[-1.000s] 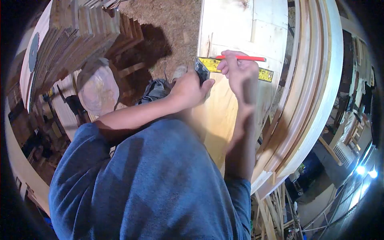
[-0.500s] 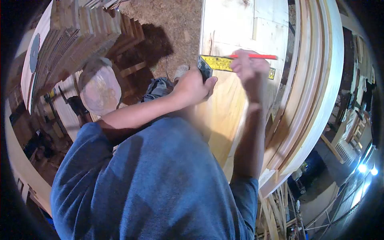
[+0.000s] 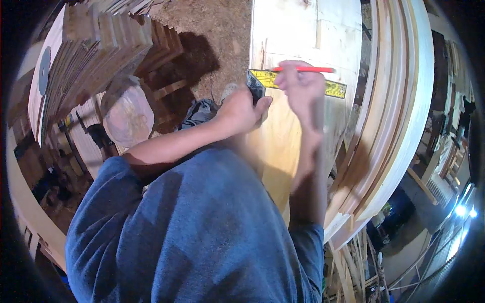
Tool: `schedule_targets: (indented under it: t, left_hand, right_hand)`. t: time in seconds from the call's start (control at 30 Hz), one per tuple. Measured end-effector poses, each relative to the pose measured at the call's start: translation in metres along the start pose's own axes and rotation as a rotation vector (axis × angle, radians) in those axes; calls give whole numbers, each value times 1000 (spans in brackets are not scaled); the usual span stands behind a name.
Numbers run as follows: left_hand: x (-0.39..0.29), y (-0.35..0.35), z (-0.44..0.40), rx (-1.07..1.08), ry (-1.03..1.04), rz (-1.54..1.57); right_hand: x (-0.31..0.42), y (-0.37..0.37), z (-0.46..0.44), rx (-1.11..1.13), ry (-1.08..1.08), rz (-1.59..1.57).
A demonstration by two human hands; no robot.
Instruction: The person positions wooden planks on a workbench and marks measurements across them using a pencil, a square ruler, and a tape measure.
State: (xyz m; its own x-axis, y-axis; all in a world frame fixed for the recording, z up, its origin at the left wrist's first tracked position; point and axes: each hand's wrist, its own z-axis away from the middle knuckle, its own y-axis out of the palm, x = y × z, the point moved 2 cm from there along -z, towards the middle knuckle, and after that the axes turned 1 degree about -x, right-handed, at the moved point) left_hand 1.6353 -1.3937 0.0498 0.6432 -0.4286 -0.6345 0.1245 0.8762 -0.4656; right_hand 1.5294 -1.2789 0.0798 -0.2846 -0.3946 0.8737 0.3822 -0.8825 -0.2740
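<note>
My left hand (image 3: 244, 110) is closed on the black stock of a try square, pressing it against the left edge of a pale wooden board (image 3: 283, 116). The yellow blade (image 3: 333, 89) of the square lies across the board, with black markings along it. Over the blade, my right hand (image 3: 301, 88) holds a red pencil (image 3: 316, 69) that points left. The pencil's tip is close to the blade's upper edge, near the stock; whether it touches the wood cannot be made out.
Long curved-looking boards (image 3: 389, 126) are stacked at the right. A tall stack of planks (image 3: 96, 45) stands at the upper left, with a round wooden stump (image 3: 127, 113) below it. Wood shavings (image 3: 230, 30) cover the ground. Lumber scraps (image 3: 348, 272) lie lower right.
My right hand moved right with the pencil by half a second ago and is now back left, near the stock. My left hand stays closed on the square.
</note>
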Motion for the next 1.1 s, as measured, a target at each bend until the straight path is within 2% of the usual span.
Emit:
schedule_targets:
  t: [0.2,0.4,0.43,0.5,0.53,0.63,0.73,0.87,0.9,0.97,1.03,1.07,1.1]
  left_hand:
    - [-5,-5,2,55,-52,-7]
    - [-4,-2,3,-80,38,2]
    - [-3,-3,0,18,-13,28]
    - [-10,-6,2,2,-42,2]
    - [-11,-7,3,-4,-58,-13]
    - [-8,-5,0,72,-59,6]
    - [0,1,-2,-18,-19,-23]
    - [-2,0,-2,1,-16,20]
    - [1,2,-3,-19,-5,-4]
    - [0,0,-2,-64,52,5]
    - [-3,-2,1,-102,151,72]
    - [-3,-2,0,-79,97,66]
    - [-4,-1,0,-54,46,57]
  right_hand:
    - [5,-4,-2,4,38,-105]
    - [8,-18,3,-83,13,15]
    - [9,-36,2,-118,-315,374]
    - [-3,-72,-6,-182,-217,419]
    - [-11,-85,-8,-220,-158,334]
    - [-8,-89,-5,-271,-8,275]
    - [-1,-80,1,-290,-8,384]
    - [-10,-88,-6,-294,-78,361]
    - [-8,-81,-4,-308,-82,614]
    - [6,-54,6,-392,-362,644]
    - [13,-36,14,-318,-390,736]
    - [13,-22,16,-335,-388,873]
    - [18,-13,19,-308,-358,854]
